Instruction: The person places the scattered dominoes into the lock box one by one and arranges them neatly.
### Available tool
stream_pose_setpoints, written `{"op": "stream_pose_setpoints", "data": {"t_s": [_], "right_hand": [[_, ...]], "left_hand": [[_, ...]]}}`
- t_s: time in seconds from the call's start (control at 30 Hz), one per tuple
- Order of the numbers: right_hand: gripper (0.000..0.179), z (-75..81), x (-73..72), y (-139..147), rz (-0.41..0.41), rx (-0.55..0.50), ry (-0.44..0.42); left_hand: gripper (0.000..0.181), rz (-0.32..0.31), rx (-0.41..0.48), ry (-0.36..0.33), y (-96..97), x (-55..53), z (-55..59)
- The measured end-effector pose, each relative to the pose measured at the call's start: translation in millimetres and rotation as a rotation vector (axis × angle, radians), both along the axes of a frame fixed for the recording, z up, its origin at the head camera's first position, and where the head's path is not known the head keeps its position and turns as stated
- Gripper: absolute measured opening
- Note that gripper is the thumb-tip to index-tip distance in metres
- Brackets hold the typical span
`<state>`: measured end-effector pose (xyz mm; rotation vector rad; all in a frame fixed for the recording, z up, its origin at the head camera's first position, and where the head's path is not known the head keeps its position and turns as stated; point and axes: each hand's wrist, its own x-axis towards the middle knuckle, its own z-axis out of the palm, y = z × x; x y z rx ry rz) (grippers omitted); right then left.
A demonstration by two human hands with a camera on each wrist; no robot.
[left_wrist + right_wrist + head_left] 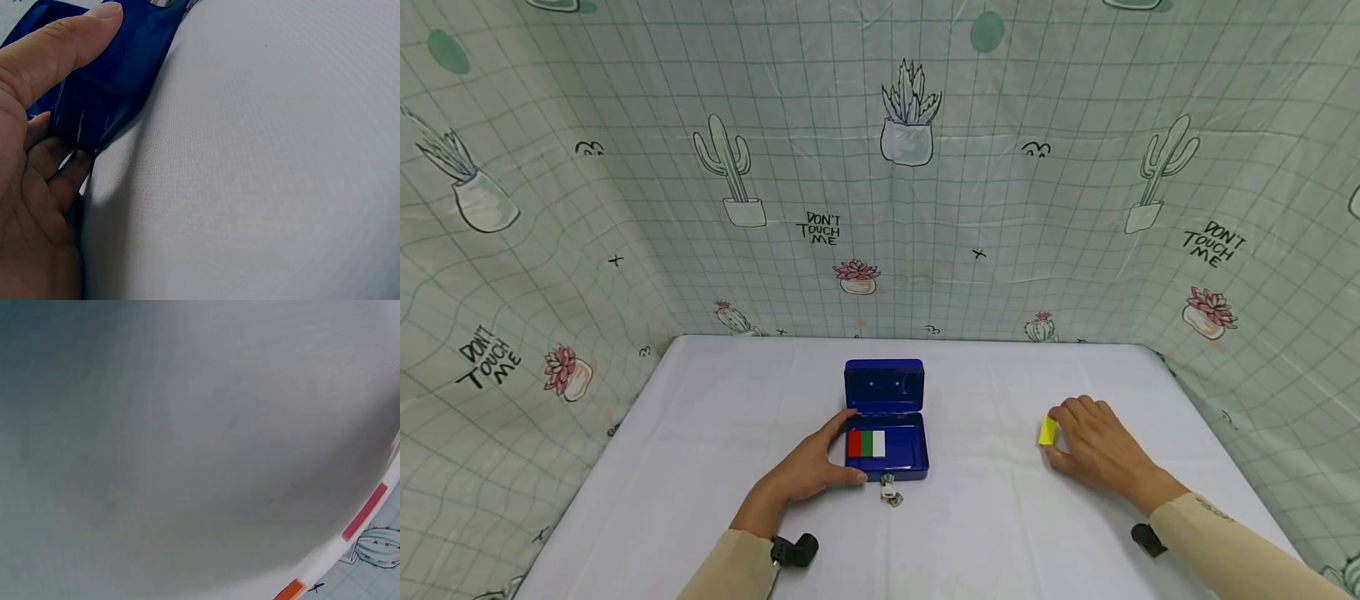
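A small blue cash box (907,450) stands on the white table with its lid (884,385) raised. Inside, at the left, a red block (853,444), a green block (867,444) and a white block (879,444) lie side by side. Keys (891,493) hang at its front lock. My left hand (808,468) grips the box's left side, thumb at the front corner and fingers toward the back; the left wrist view shows the thumb (69,44) over the blue wall. Off to the right, my right hand (1093,442) pinches a yellow block (1047,431) between thumb and fingers.
White cloth covers the table (985,533); a patterned curtain (895,208) surrounds its back and sides. In the right wrist view, a red strip (365,511) and an orange strip (289,590) show near the cloth's far edge. My hand is outside that view.
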<state>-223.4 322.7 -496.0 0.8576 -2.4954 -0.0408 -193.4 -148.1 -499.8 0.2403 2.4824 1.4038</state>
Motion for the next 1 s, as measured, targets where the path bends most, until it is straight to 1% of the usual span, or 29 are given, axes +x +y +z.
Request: {"op": "stream_pose_setpoints", "data": {"t_s": [0.17, 0.43, 0.67, 1.0], "right_hand": [[0.042, -0.3, -1.6, -4.0, 0.032, -0.003, 0.02], [0.042, 0.9, -1.3, -12.8, 0.047, -0.016, 0.018], [0.042, 2.6, -0.7, -20.9, 0.066, -0.011, 0.037], [0.043, 5.6, 2.2, -38.7, 0.075, -0.024, 0.022]], "left_hand": [[0.108, 0.003, 0.004, -0.004, 0.9, 0.4, 0.3], [0.107, 0.002, 0.004, -0.005, 1.4, 0.7, 1.5], [0.107, -0.003, 0.007, 0.0, 1.0, 1.0, 2.8], [0.107, 0.0, -0.008, -0.001, 0.0, 1.2, 0.9]]}}
